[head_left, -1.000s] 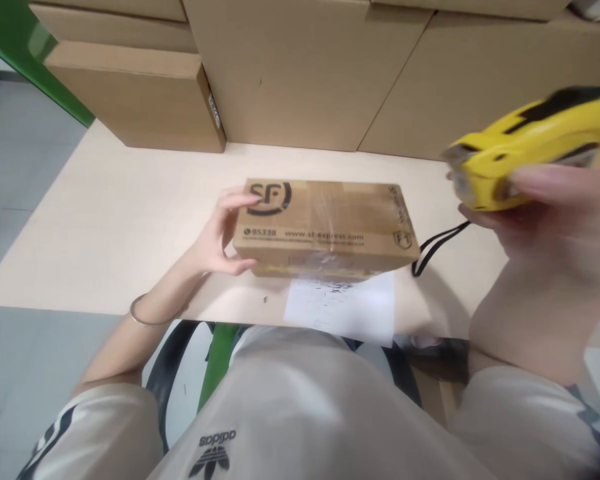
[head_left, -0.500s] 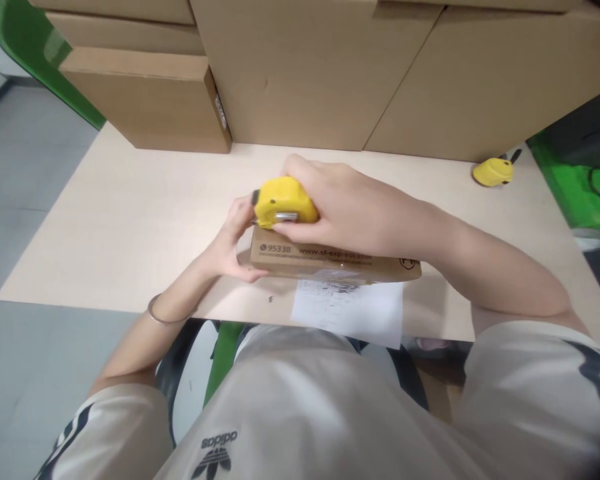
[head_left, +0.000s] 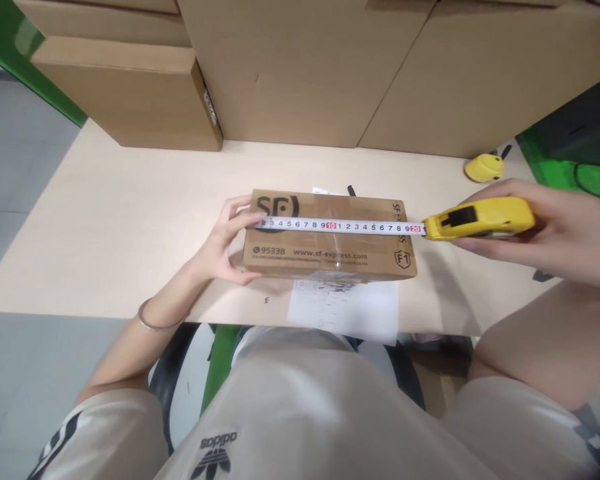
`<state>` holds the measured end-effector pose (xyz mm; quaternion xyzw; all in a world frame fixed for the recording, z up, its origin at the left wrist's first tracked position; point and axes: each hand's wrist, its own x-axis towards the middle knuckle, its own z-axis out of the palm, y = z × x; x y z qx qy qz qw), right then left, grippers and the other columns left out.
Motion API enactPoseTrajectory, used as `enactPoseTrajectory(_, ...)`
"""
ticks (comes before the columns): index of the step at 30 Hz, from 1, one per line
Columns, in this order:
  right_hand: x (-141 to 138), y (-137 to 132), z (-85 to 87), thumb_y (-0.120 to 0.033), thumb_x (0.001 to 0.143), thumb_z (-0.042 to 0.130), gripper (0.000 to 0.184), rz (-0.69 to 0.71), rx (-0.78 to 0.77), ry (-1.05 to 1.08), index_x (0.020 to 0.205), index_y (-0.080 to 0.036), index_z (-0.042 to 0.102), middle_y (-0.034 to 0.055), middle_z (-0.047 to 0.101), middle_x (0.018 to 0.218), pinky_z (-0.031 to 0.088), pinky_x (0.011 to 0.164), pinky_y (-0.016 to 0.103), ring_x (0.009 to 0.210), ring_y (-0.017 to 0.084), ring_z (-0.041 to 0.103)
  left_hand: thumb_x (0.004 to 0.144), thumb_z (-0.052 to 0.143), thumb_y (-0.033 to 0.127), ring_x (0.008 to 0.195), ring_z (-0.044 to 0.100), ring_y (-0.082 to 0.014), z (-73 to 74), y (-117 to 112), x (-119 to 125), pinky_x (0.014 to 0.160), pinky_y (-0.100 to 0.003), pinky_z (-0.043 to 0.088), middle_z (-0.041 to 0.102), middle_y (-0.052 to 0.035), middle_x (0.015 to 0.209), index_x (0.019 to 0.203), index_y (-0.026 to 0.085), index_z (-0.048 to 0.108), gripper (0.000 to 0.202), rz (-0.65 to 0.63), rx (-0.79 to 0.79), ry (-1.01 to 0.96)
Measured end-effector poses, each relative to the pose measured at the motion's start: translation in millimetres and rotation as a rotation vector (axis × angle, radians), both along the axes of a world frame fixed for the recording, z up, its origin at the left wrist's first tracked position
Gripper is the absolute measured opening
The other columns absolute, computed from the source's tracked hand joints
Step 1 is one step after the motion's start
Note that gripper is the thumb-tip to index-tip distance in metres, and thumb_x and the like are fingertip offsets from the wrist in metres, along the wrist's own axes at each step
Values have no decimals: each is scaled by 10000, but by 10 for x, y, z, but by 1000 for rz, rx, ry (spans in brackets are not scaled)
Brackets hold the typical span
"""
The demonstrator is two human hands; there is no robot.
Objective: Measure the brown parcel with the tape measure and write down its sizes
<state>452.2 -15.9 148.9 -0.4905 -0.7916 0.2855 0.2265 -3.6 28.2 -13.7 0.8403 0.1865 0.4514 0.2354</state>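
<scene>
A small brown cardboard box (head_left: 325, 260) printed with "SF" lies on the table in front of me. My left hand (head_left: 225, 243) grips its left end, fingertips pinning the end of a tape blade (head_left: 305, 225) to the top, thumb on the near side. That white blade runs straight across the box to about the 20 mark. Beyond the right end, my right hand (head_left: 560, 223) is closed around the yellow tape measure (head_left: 505, 215), its case held just off the box's edge.
Partly under the box's near side is a marked white sheet (head_left: 375, 310). Behind it show a black pen-like tip (head_left: 351, 191) and a paper corner. Another yellow tape measure (head_left: 483, 168) sits back right. Large cartons (head_left: 290, 73) and a flatter carton (head_left: 130, 100) line the table's (head_left: 105, 233) far side.
My right hand has drawn the tape measure case from the box's left end to past its right end, pulling the blade out across the top. My left hand stays at the left end.
</scene>
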Motion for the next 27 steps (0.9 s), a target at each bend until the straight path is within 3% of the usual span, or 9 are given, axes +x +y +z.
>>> enactPoseTrajectory(5,-62,55,-65,-543,867,790,293,70,22,-93,1009,-313,675,9,656,753,387,422,302,580,181,576,456,992,611,1401,477,-445,-8,-9,15,1171,-729,435,503,-103,1461,1481,460,534,1133,27,-71,-54)
enactPoseTrajectory(10,-135,176,135,-705,839,748,440,118,82,-355,985,-296,675,12,616,739,385,441,316,569,175,537,462,990,631,1413,480,-435,-30,-8,0,1189,-708,430,497,-87,1484,1454,468,549,1097,35,-107,-56)
enactPoseTrajectory(14,-747,360,224,-719,917,638,470,257,24,-313,1000,-256,641,27,680,863,414,544,319,690,184,605,434,1004,625,1434,481,-457,-71,-11,11,1201,-699,423,498,-104,1534,1569,458,434,1281,23,-91,-69)
enactPoseTrajectory(18,-1536,520,162,-619,952,646,397,434,63,-249,987,-235,549,-7,661,893,395,627,298,723,157,578,435,1005,662,1449,517,-461,-102,-39,76,1193,-663,455,501,-126,1567,1653,445,225,1463,34,-256,-132)
enactPoseTrajectory(20,-1812,571,154,-564,981,623,354,532,81,-225,973,-229,507,4,671,974,420,700,301,801,165,601,449,1007,659,1472,510,-462,-121,-40,101,1210,-646,450,477,-128,1596,1649,431,218,1455,11,-270,-131)
enactPoseTrajectory(24,-2009,641,266,-551,999,607,331,584,134,-189,981,-239,497,30,675,1170,454,860,323,972,198,610,490,996,651,1446,539,-439,-112,-22,117,1175,-608,502,486,-117,1602,1600,406,335,1314,-35,-177,-169)
enactPoseTrajectory(27,-1919,656,374,-546,981,644,357,487,166,-55,1141,-251,523,12,686,1218,465,931,317,1016,193,609,610,898,739,1441,538,-417,3,-41,133,1172,-578,497,544,-89,1555,1489,384,492,1032,67,-287,-319)
